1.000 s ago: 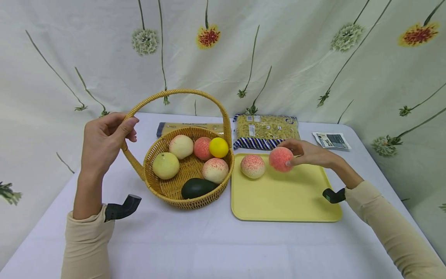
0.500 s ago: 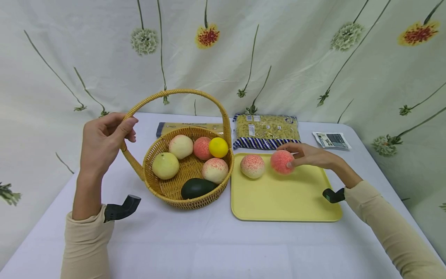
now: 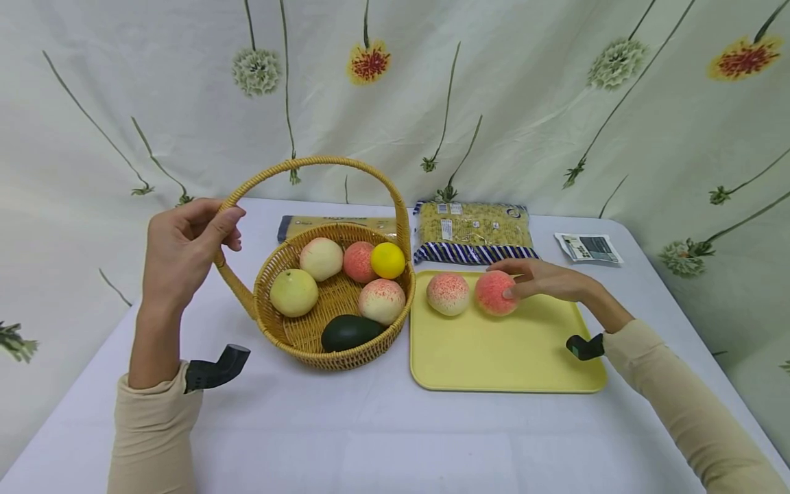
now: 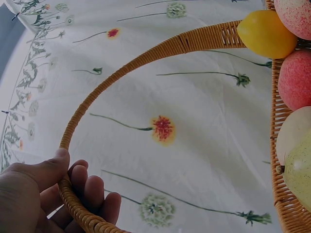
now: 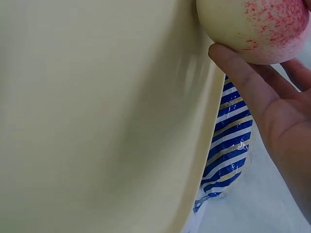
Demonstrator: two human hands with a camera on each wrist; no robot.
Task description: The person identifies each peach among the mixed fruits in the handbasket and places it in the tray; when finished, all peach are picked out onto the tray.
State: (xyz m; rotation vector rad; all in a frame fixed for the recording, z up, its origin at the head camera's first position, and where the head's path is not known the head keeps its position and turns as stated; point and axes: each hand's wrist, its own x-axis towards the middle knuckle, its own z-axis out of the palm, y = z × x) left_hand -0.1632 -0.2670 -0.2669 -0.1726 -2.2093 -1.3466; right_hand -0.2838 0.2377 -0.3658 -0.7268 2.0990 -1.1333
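**A slight drop, a small shift inward**

Compared with half a second ago, we see the right hand (image 3: 546, 278) a touch lower and further left, and with it the pink, rough-skinned round fruit (image 3: 489, 295) that its thumb and fingers pinch. As we judge it, this brings the fruit down close to the shallow yellow rectangular tray (image 3: 494, 357) below that hand, just beside a cream, red-speckled round fruit (image 3: 448, 293) to the hand's left. The right wrist view crops the held fruit, so we cannot tell whether its underside touches.

The left hand (image 3: 185, 237) looks unmoved: its thumb and fingers grip the tan wound handle (image 3: 321, 160) of a round wicker basket (image 3: 345, 362), which stands to its right with mixed fruit (image 3: 294, 293) inside.

Under both hands we see a white tablecloth (image 3: 382, 439). Beyond the right hand lie a clear, blue-striped plastic bag (image 3: 472, 226) and, further right, a small white printed sachet (image 3: 588, 248). Behind them hangs a pale, flower-printed fabric backdrop (image 3: 524, 82).
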